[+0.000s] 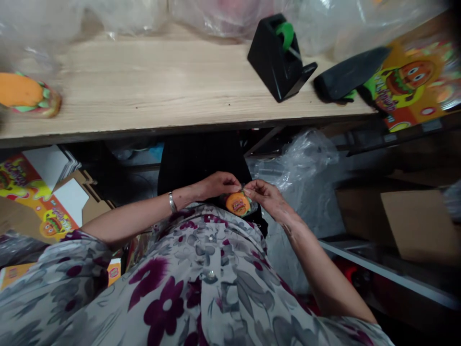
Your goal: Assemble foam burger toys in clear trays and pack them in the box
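Note:
A small burger-shaped piece (238, 204), orange on top with a printed label and green at its edge, is held close to my waist above my lap. It seems to sit in a clear wrapper. My left hand (217, 185) pinches the upper edge from one side, thumb and forefinger together. From the other side my right hand (265, 196) pinches the same edge, its fingertips almost meeting those of the left. What exactly lies between the fingertips is too small to make out.
On the wooden table (154, 86) stand a black tape dispenser (275, 60) with green tape and another burger-shaped piece (25, 96). A printed burger box (414, 86) lies at the right beside a dark object (349, 74). Clear plastic bags (223, 17) line the back. Flattened cartons (46, 192) lean at lower left.

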